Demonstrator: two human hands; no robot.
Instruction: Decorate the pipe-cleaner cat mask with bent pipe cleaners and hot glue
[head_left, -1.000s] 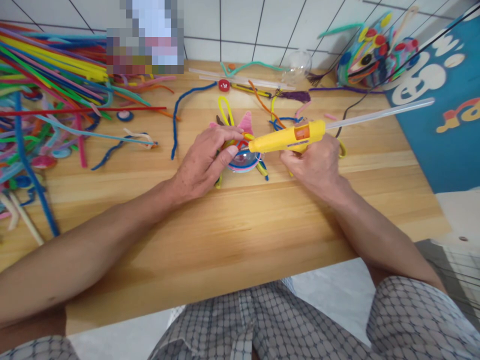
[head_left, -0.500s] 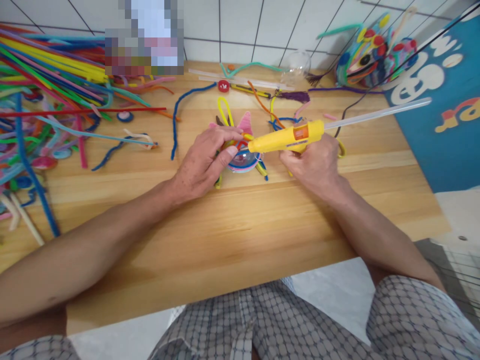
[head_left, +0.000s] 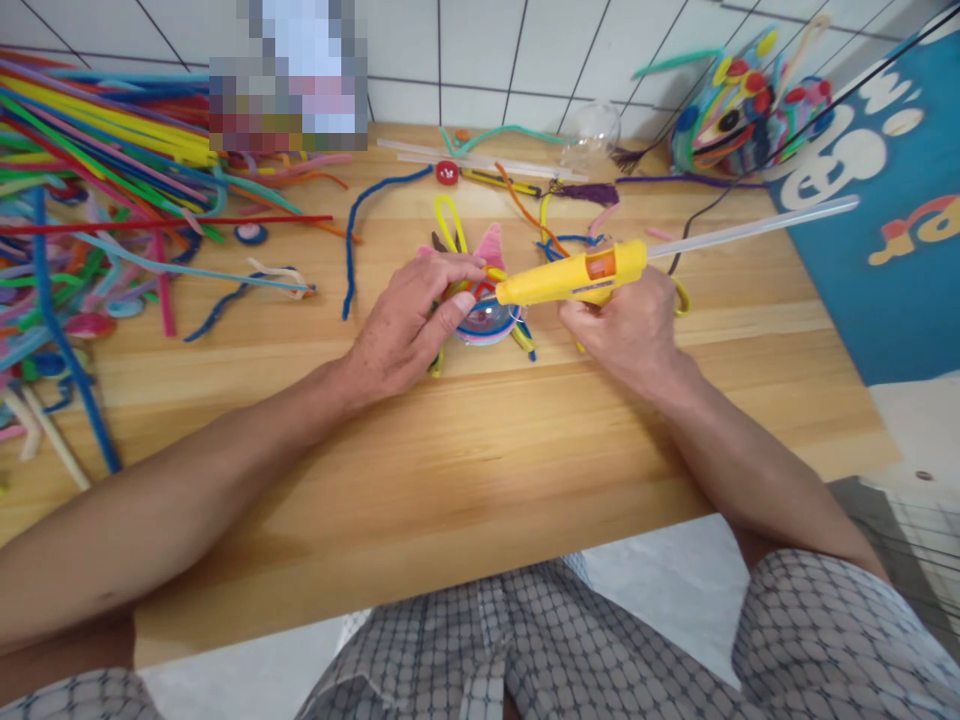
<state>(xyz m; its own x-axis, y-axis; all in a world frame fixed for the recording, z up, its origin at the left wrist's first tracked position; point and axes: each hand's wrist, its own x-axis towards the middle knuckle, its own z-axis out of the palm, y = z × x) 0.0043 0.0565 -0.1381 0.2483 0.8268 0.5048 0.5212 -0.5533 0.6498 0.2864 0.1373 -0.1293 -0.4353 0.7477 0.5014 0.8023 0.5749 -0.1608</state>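
Observation:
My right hand [head_left: 634, 325] is closed round a yellow hot glue gun [head_left: 574, 277], with a clear glue stick [head_left: 750, 228] jutting from its back end. The gun's nozzle points left, at a small craft figure [head_left: 487, 322] made of a clear round shell edged with blue and pink pipe cleaners. Pink pointed pieces [head_left: 491, 248] and a yellow loop [head_left: 448, 222] stand at the figure's far side. My left hand [head_left: 409, 315] grips the figure from the left, thumb and fingers resting on it near the nozzle. Part of the figure is hidden beneath those fingers.
Many coloured pipe cleaners [head_left: 105, 130] are heaped at the left. Along the back lie a yellow utility knife [head_left: 501, 182], a purple tassel [head_left: 589, 192] and a clear plastic shell [head_left: 596, 135]. A colourful decorated figure [head_left: 724, 120] stands back right, near a black cord [head_left: 694, 215].
Almost nothing differs. The back end of the glue stick has shifted very slightly left, while both hands and the craft figure stay in place.

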